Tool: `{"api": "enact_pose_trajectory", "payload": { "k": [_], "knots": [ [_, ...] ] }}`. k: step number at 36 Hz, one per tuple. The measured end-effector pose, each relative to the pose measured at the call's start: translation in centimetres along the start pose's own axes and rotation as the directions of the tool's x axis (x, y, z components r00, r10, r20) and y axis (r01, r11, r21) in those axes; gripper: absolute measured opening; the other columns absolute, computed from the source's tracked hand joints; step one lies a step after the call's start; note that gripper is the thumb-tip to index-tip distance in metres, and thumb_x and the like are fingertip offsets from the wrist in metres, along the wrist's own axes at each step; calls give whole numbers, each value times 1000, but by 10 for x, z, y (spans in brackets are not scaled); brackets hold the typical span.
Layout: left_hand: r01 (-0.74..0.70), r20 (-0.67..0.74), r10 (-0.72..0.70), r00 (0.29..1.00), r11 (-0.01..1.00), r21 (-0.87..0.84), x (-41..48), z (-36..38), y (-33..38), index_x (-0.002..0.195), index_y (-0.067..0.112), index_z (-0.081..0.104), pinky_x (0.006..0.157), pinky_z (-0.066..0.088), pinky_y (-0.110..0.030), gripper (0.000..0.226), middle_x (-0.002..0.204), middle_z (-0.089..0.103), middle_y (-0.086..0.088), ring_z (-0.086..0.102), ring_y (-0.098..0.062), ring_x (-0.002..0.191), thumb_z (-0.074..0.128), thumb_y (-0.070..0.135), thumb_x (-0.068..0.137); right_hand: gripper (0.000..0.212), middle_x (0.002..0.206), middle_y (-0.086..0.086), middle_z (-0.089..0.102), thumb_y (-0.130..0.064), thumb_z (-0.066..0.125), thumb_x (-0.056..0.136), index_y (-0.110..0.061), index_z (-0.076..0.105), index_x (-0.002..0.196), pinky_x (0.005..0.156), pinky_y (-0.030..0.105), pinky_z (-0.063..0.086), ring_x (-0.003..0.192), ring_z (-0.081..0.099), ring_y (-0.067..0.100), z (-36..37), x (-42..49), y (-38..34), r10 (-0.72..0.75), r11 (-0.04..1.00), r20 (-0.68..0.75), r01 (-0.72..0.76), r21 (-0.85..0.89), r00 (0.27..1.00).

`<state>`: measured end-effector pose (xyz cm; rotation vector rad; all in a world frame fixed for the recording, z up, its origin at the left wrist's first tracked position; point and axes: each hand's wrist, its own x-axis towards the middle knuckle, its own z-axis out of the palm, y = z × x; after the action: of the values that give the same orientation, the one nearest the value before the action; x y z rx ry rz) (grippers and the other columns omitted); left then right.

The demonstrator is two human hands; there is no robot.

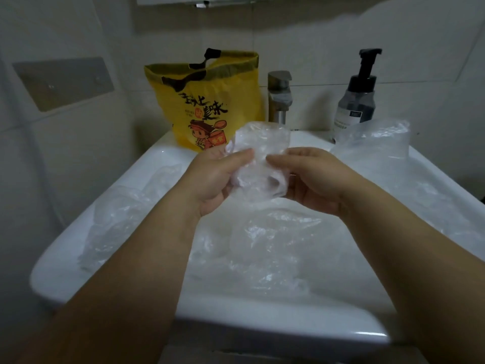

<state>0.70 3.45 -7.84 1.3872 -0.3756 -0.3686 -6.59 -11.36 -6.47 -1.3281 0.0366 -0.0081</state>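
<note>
Plastic, a crumpled clear bag (pixel 258 164), sits pinched between your two hands above the white sink (pixel 147 164): your left hand (pixel 215 179) grips its left edge with thumb and curled fingers, and your right hand (pixel 312 179) clasps its right edge the same way. More clear bags (pixel 273 248) lie in the basin and over both rims, while a yellow bag (pixel 207 101), a tap (pixel 279 95) and a pump bottle (pixel 358 95) stand at the back.

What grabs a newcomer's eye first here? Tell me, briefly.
The bright yellow bag, standing on the back of the white sink, left of the faucet. Then the crumpled clear plastic bag, pinched between left hand and right hand over the sink.
</note>
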Motion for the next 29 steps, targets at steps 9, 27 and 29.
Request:
{"api": "enact_pose_trajectory", "payload": {
  "k": [9, 27, 29],
  "knots": [
    [4, 82, -2, 997, 1000, -24, -1, -9, 5, 125, -12, 52, 82, 53, -26, 38, 113, 60, -21, 56, -27, 100, 54, -8, 87, 26, 69, 10, 68, 17, 44, 87, -2, 61, 83, 53, 21, 54, 56, 65, 16, -16, -2, -9, -6, 999, 20, 5, 37, 1000],
    [-163, 61, 152, 987, 925, 343, -6, -6, -2, 81, 20, 69, 59, 56, -20, 37, 65, 67, 9, 61, -2, 57, 45, -1, 100, 28, 116, 15, 63, 4, 45, 94, -13, 67, 101, 71, 40, 61, 95, 67, 33, -16, -1, -8, -5, 999, -70, 1, -48, 998],
    [-206, 29, 212, 977, 900, 383, -5, -6, -2, 80, 21, 69, 59, 56, -19, 39, 73, 67, 4, 62, -2, 58, 44, -3, 99, 23, 122, 15, 60, -11, 54, 92, -13, 66, 111, 76, 41, 59, 101, 65, 34, -14, -2, -8, 33, 999, -21, -33, -9, 999]
  ]
}}
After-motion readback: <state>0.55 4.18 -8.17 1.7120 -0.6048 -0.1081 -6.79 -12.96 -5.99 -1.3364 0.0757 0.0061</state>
